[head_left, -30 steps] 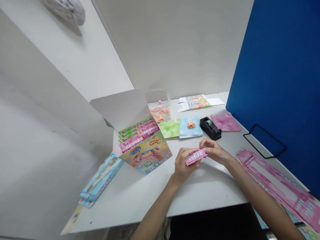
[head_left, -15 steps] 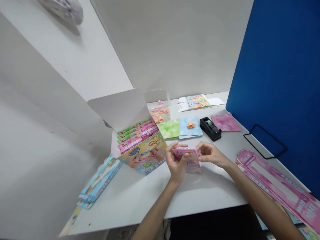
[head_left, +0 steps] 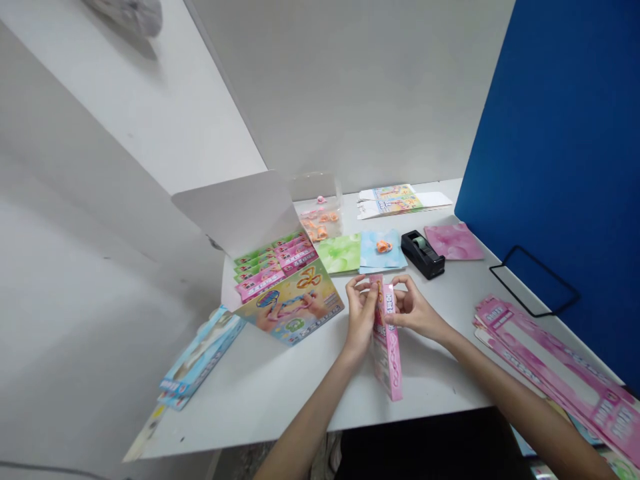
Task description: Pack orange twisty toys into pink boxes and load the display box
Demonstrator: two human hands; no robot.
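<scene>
Both hands hold a long, narrow pink box (head_left: 387,347) above the white table (head_left: 280,393), its length pointing toward me. My left hand (head_left: 361,313) pinches the box's far end from the left, fingers closed on it. My right hand (head_left: 414,312) grips the same end from the right. To the left stands an open display carton (head_left: 290,303) with a raised white lid, filled with pink and green small boxes (head_left: 275,263).
A black tape dispenser (head_left: 423,253), green, blue and pink paper sheets (head_left: 453,241), an orange toy (head_left: 383,247) and a clear bag of toys (head_left: 320,223) lie behind. Flat pink box blanks (head_left: 550,363) are stacked right. Blue boxes (head_left: 200,360) overhang the left edge. Blue partition (head_left: 565,147) on the right.
The pink box went from being held crosswise between the hands to standing lengthwise, its near end now stretching toward me. Both hands shifted slightly left and farther back.
</scene>
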